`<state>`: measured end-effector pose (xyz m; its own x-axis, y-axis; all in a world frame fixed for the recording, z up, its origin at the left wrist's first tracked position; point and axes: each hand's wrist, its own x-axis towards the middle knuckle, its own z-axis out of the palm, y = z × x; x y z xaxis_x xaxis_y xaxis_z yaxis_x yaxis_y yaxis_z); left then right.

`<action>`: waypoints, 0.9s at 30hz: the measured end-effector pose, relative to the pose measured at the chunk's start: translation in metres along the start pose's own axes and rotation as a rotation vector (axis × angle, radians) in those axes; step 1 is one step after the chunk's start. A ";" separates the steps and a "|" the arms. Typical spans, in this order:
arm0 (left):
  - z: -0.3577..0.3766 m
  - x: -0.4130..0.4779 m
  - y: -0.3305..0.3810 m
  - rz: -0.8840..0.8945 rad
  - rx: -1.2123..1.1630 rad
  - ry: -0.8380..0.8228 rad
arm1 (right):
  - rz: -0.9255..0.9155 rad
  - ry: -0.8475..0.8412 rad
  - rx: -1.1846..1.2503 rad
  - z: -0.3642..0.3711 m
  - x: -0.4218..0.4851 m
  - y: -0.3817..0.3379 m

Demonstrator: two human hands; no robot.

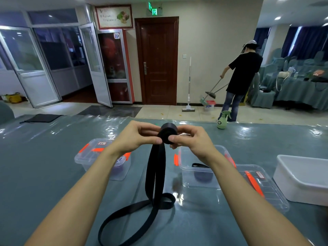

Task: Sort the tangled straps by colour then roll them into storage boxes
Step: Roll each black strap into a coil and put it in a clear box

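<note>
A black strap (pixel 154 176) is partly wound into a tight roll (pixel 168 133) held up above the table. My left hand (pixel 138 137) pinches the roll from the left and my right hand (pixel 191 139) grips it from the right. The loose tail hangs down doubled and loops over the table toward the front edge. A clear storage box with orange clips (pixel 83 157) stands to the left, holding a purple roll (pixel 119 165). Another clear box (pixel 184 172) stands to the right with a dark roll (pixel 203 175) inside.
A clear lid with an orange handle (pixel 260 185) lies right of the right box. A white tub (pixel 301 178) sits at the far right. A green spray bottle (pixel 222 120) and a black pouch (pixel 42 118) stand at the table's far edge. A person sweeps the floor beyond.
</note>
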<state>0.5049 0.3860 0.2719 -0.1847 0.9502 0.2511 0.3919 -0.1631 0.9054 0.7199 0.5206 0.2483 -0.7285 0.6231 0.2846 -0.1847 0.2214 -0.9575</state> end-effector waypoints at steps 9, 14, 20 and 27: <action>0.001 0.005 0.003 -0.016 0.087 0.092 | 0.064 -0.049 0.175 0.012 0.002 0.018; 0.001 0.010 0.019 -0.022 0.603 -0.066 | 0.037 -0.121 -0.505 0.003 0.009 -0.001; 0.001 0.024 0.039 0.052 0.875 -0.154 | -0.080 -0.144 -0.900 0.012 0.013 -0.011; 0.009 0.009 0.002 -0.004 -0.001 0.097 | -0.052 0.017 -0.215 -0.003 0.008 0.005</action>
<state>0.5121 0.3964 0.2726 -0.2725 0.9208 0.2791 0.3901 -0.1594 0.9069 0.7148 0.5291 0.2461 -0.7103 0.6187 0.3358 -0.0753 0.4075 -0.9101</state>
